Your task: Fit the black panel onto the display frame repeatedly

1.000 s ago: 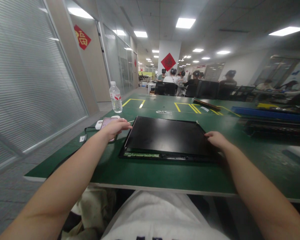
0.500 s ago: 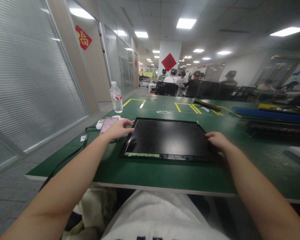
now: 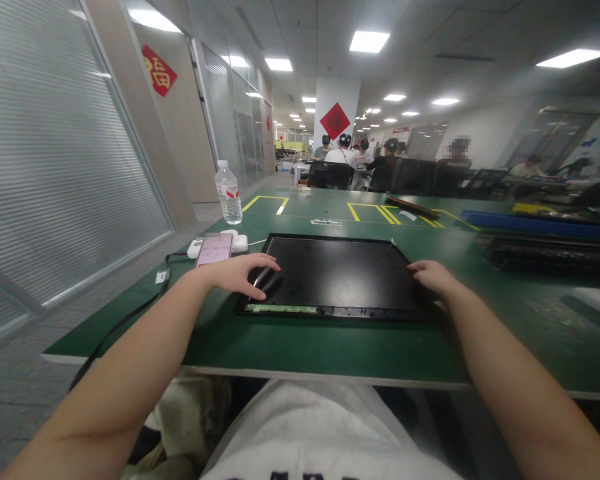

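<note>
Black panel (image 3: 337, 273) lying flat on green counter (image 3: 330, 347), seated in its frame, near edge showing a strip of circuitry. Left hand (image 3: 243, 275) spread, fingers resting on panel's left edge; right hand (image 3: 430, 277) loosely curled, touching right edge. Placement apparently done; fastening not evident. Phone (image 3: 214, 252) just left of panel, bottle (image 3: 229, 193) beyond.

Open office – ceiling light panels (image 3: 369, 41), glass-walled corridor (image 3: 240, 127), grey floor (image 3: 10, 387).

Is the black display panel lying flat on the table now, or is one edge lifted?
Flat. The black rectangular display panel sits level on the green table, with both hands, left and right, resting on its side edges.
</note>
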A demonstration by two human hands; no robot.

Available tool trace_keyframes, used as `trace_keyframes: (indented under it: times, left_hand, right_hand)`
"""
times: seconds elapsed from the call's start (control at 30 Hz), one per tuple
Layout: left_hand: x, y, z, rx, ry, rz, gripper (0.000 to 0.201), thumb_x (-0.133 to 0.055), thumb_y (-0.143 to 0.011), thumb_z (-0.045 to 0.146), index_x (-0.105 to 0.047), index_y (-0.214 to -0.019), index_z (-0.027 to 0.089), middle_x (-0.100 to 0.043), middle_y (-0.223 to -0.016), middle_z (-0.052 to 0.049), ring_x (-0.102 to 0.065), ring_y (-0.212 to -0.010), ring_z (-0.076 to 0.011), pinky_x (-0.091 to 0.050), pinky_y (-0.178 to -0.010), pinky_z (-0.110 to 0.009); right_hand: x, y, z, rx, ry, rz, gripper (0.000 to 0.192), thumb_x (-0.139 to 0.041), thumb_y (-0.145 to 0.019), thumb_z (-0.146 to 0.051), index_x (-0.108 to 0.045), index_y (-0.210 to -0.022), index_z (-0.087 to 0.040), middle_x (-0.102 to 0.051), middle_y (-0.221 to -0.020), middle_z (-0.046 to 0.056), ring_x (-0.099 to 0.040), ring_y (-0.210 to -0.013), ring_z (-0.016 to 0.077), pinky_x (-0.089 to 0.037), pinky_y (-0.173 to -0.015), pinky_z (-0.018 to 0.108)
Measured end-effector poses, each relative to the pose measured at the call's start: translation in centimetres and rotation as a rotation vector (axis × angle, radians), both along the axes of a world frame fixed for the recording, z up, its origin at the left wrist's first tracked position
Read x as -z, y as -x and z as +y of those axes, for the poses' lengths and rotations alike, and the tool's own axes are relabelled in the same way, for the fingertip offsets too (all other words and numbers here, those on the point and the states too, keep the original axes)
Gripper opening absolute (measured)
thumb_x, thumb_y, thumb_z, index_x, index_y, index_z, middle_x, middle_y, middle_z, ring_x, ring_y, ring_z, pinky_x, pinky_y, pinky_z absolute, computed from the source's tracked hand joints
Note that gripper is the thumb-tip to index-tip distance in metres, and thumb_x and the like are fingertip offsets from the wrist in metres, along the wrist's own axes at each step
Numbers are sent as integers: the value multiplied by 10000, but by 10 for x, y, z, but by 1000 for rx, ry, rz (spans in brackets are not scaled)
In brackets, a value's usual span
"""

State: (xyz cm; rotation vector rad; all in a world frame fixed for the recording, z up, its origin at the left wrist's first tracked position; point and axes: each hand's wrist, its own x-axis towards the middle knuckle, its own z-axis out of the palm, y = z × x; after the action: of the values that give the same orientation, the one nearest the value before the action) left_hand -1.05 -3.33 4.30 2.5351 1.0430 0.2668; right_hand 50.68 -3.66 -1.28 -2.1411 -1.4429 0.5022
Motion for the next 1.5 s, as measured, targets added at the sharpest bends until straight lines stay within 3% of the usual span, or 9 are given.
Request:
trace_keyframes:
  times: [0.13,0.4,0.53,0.8,1.17,1.33,1.5]
  left_hand:
    - [-4,5,0,19,25,50,794,-840,-622,488,-606,-1353,283,-452,-1564,-101,-421,-1428,-327,-305,-1179,-417]
    - [-4,3,-1,28,42,10,834,-873,-580,446,-606,-1355,294,-420,-1587,-100,-403,-1439,-342,-291,-1181,-433]
    - [-5,1,-3,32,11,20,822,-872,-584,429,-609,-1352,300,-442,-1572,-94,-405,-1438,-341,-294,-1180,-435]
    - [-5,-2,-6,92,-25,39,801,-844,-618,299,-587,-1377,288,-431,-1578,-87,-385,-1453,-318,-296,-1187,-402]
    - [-4,-3,-7,132,-90,45,768,-808,-638,209,-594,-1373,273,-441,-1571,-92,-417,-1434,-312,-331,-1171,-408]
    - [-2,1,-3,111,-84,40,765,-826,-660,307,-582,-1383,253,-447,-1564,-103,-419,-1429,-306,-331,-1165,-401]
    - [4,-2,2,-31,-80,9,583,-696,-801,471,-623,-1318,210,-569,-1438,-115,-548,-1298,-279,-408,-1101,-374]
  right_hand:
    - [-3,3,-3,9,-4,-22,494,-556,-661,3,-769,-1071,-172,-757,-1051,88,-701,-956,226,-528,-880,290]
    - [-1,1,-3,-3,6,30,495,-554,-662,-11,-756,-1089,-161,-758,-1026,93,-707,-890,215,-538,-826,286]
    - [1,-1,-2,-11,-18,25,464,-569,-647,-12,-770,-1030,-179,-762,-1002,82,-706,-898,219,-539,-806,276]
    - [0,2,-4,23,3,42,525,-548,-663,-15,-749,-1129,-149,-752,-1068,101,-704,-868,210,-535,-763,265]
    - [10,-7,2,11,-18,99,491,-584,-654,-50,-765,-1096,-162,-760,-922,93,-686,-750,202,-535,-675,268]
    - [10,-7,2,25,-40,126,414,-620,-656,-72,-786,-1021,-170,-754,-864,85,-687,-800,208,-539,-721,266]
    - [11,-9,2,20,-36,155,374,-629,-670,-64,-794,-987,-175,-751,-866,97,-693,-826,230,-542,-741,289]
